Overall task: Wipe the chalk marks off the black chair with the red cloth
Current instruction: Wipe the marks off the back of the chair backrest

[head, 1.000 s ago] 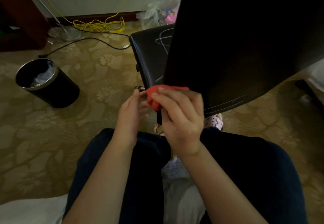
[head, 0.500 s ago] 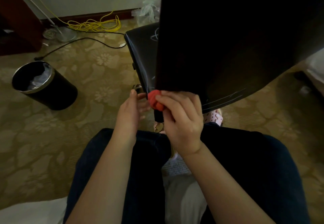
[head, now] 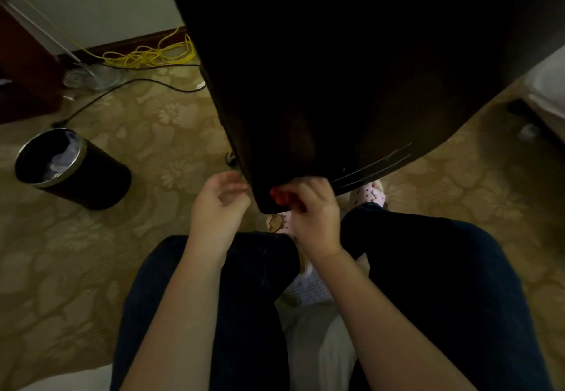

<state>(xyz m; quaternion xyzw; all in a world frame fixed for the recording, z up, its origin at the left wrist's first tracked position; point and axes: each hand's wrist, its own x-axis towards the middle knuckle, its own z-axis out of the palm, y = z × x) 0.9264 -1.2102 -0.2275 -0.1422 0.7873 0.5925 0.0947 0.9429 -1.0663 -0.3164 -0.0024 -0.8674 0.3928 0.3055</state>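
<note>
The black chair (head: 351,78) fills the upper middle and right, its back tilted toward me. Faint white chalk lines (head: 376,161) run along its lower right edge. My right hand (head: 315,210) grips the bunched red cloth (head: 279,195) and holds it against the chair's bottom corner. Only a small part of the cloth shows between my fingers. My left hand (head: 218,204) hovers just left of that corner, fingers loosely curled, holding nothing. The chair's seat is hidden behind its back.
A black waste bin (head: 72,169) with a metal rim stands on the patterned carpet at left. Yellow cable (head: 153,54) and a black cord (head: 128,85) lie near the far wall. My knees in dark trousers sit below the hands. A pink slipper (head: 371,196) shows under the chair.
The chair back has swung closer and leftward, now hiding the seat and its chalk marks. My right hand moved the cloth right onto the chair's bottom corner. My left hand let go and drew apart.
</note>
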